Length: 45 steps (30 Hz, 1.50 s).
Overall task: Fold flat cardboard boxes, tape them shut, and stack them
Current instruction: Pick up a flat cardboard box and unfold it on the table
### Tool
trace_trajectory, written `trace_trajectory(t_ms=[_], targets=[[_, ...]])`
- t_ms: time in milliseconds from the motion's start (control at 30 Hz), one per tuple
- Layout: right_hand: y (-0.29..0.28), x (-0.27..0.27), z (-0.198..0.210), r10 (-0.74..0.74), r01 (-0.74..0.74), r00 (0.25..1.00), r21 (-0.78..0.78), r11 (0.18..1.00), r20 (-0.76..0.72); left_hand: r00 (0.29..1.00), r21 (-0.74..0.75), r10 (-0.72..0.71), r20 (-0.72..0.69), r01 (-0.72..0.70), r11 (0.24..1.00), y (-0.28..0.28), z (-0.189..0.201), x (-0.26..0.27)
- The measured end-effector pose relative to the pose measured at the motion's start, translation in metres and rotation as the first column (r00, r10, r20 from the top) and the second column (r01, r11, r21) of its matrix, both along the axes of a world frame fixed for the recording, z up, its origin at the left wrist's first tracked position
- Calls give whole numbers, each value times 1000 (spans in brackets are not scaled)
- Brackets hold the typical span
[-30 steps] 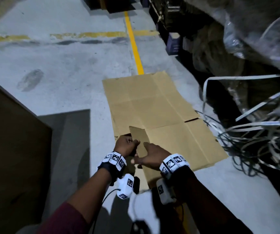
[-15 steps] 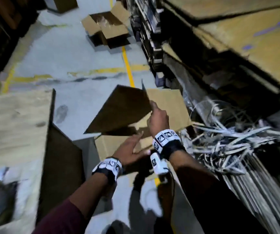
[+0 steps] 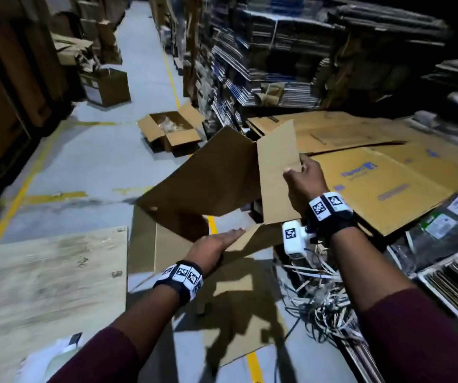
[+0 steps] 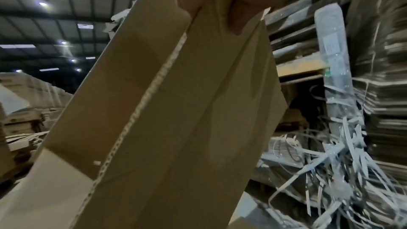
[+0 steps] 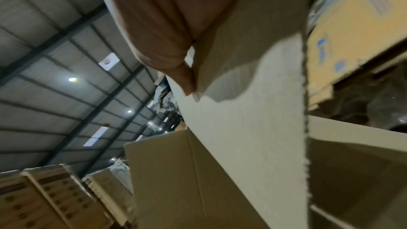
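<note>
On the left stands a pale wooden surface (image 3: 48,275), just beside the lifted cardboard box (image 3: 214,181). The box is held in the air over the floor (image 3: 84,167), half opened from flat. The left hand (image 3: 214,248) lies under a lower flap with its fingers (image 3: 234,234) straight and together, pressing rather than gripping. The right hand (image 3: 306,179) pinches the edge of an upright panel, thumb on one face, fingers on the other.

The risk, as I judge it, is that only one hand truly holds the box. If that pinch slips, the box may drop or swing into the heap of loose straps (image 3: 324,294) below it. The flat left hand could also let the flap slide off, and the box would fall back flat.

The box's long axis runs from lower left to upper right. Its open mouth seems to face up and towards the person, though the far panels are partly hidden.
</note>
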State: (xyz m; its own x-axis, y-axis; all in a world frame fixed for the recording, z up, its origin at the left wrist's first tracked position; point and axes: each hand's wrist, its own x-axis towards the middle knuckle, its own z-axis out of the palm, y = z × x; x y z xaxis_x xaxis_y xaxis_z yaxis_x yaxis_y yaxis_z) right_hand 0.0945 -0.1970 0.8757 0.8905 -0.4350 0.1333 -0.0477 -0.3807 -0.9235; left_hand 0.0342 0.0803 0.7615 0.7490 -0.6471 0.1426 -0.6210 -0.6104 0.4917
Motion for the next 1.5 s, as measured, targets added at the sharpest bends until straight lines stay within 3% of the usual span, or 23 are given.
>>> trace_trajectory(t_ms=[67, 233, 333, 400, 500, 667, 767, 867, 1000, 1100, 1200, 1300, 1400, 1500], targets=[[13, -12, 31, -11, 8, 996, 29, 1000, 90, 997, -40, -10, 77, 13, 999, 9, 16, 3], [30, -29, 116, -155, 80, 950, 270, 960, 270, 933, -77, 44, 357, -17, 997, 31, 78, 24], [30, -24, 130, -168, 84, 962, 349, 933, 217, 831, -33, -10, 557, 35, 999, 57, 126, 40], [36, -13, 129, -152, 81, 978, 403, 912, 146, 783, 65, -71, 618, 40, 997, 82, 153, 54], [60, 18, 123, -53, 22, 997, 503, 864, 47, 741, 204, -154, 653, 23, 979, 126, 185, 72], [153, 55, 116, 257, -210, 966, 489, 846, -30, 637, 358, -215, 741, -104, 928, 233, 214, 70], [250, 69, 108, 368, -301, 929, 516, 802, -30, 688, 439, -199, 698, -192, 878, 326, 219, 44], [353, 77, 93, 469, -388, 883, 562, 730, 0, 694, 443, -126, 709, -299, 845, 415, 220, 1], [487, 61, 70, 542, -453, 840, 528, 718, -17, 730, 470, -48, 682, -387, 793, 522, 206, -67], [590, 69, 17, 593, -498, 804, 490, 715, -48, 751, 467, 15, 661, -426, 775, 611, 190, -117], [677, 25, 1, 615, -496, 786, 527, 691, -67, 788, 484, 59, 613, -433, 760, 687, 176, -158], [736, -35, 6, 625, -494, 771, 507, 706, -119, 817, 497, 64, 573, -408, 766, 728, 158, -193], [769, -56, -7, 561, -452, 810, 431, 781, -169, 856, 542, 38, 515, -360, 760, 748, 136, -211], [785, -60, -9, 497, -432, 845, 297, 852, -196, 876, 475, 118, 468, -362, 802, 763, 117, -211]])
